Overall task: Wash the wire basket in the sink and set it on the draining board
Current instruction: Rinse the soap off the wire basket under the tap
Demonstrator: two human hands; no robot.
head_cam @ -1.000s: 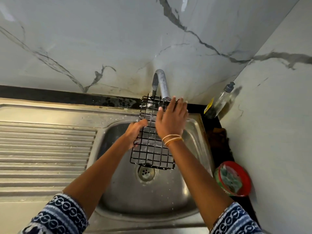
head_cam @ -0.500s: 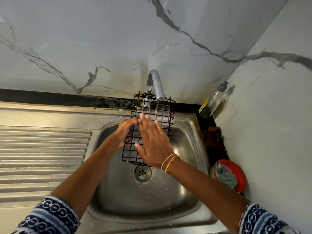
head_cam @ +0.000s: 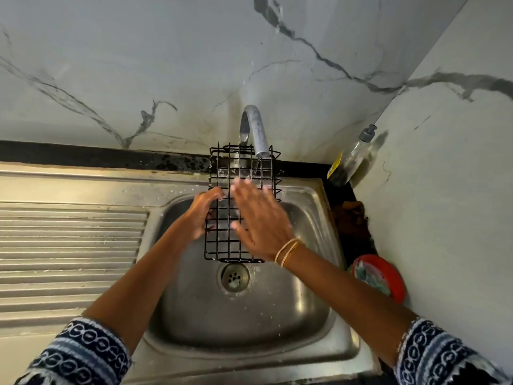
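Black wire basket (head_cam: 241,201) held over the steel sink (head_cam: 311,323), tipped up with its far end under the tap (head_cam: 256,132); thin stream of water falling through the wires there. Nothing visible inside the basket. Left hand (head_cam: 201,215) gripping the basket's left edge, fingers curled round the wire. Right hand (head_cam: 263,220) laid flat against the mesh, fingers straight and spread, blurred at the tips. Sink bowl wet, drain (head_cam: 235,277) just below the basket's near end. Ribbed draining board (head_cam: 69,254) left of the sink. Right of the sink, a clear pump bottle (head_cam: 351,157) in the corner, contents unclear, and a red tub (head_cam: 399,284) holding a greenish scrub pad (head_cam: 373,276).
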